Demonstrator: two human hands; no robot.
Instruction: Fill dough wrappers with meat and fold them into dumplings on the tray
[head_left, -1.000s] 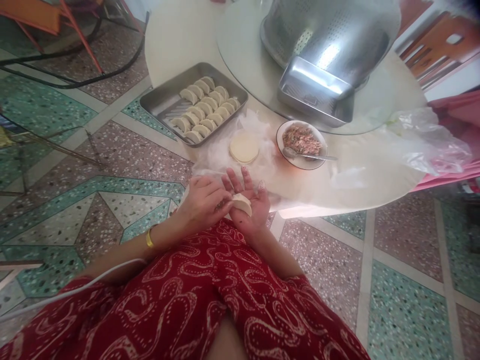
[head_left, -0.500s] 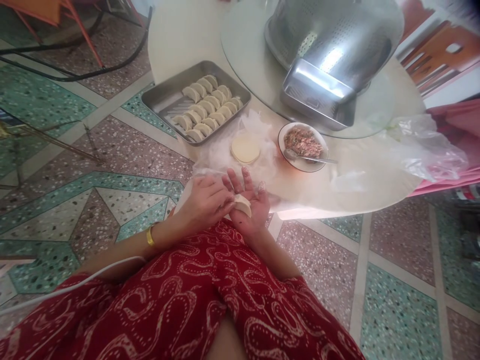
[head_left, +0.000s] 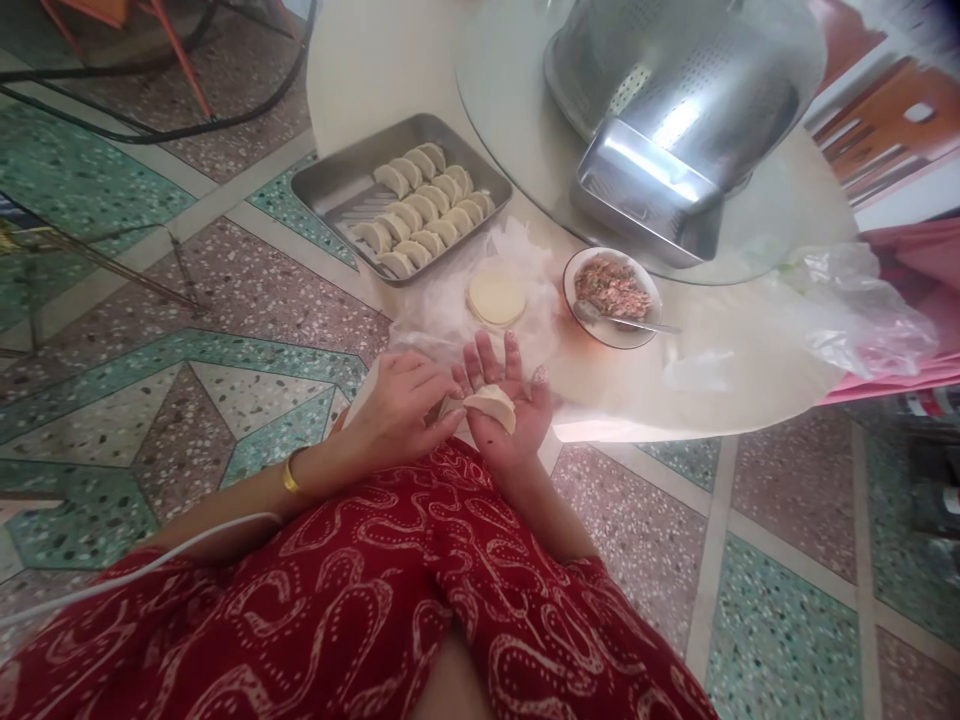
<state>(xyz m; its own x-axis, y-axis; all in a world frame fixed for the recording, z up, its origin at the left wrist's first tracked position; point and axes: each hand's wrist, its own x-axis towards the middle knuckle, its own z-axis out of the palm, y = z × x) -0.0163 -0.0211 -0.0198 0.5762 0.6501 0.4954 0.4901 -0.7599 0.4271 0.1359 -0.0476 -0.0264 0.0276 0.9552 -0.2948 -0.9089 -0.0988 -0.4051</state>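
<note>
A folded dumpling (head_left: 492,406) lies across the palm of my right hand (head_left: 517,425), which is turned up with its fingers spread toward the table. My left hand (head_left: 409,405), a gold-coloured band on its wrist, comes in from the left with its thumb and fingertips pinched at the dumpling's left end. Beyond my hands, a stack of round dumpling wrappers (head_left: 496,298) sits on a thin plastic bag (head_left: 442,315). To the right is a bowl of meat filling (head_left: 611,290) with a spoon (head_left: 637,324) resting in it.
A metal tray (head_left: 330,190) with rows of dumplings stands at the table's left edge. Farther back, a large perforated metal pot (head_left: 682,70) and a smaller metal pan (head_left: 645,190) stand on the glass turntable (head_left: 510,130). A clear plastic bag (head_left: 862,310) lies at the right edge.
My left hand has drawn slightly left, so more of the dumpling shows. My right hand has shifted a little right in view. The table things sit slightly farther right as the view moved.
</note>
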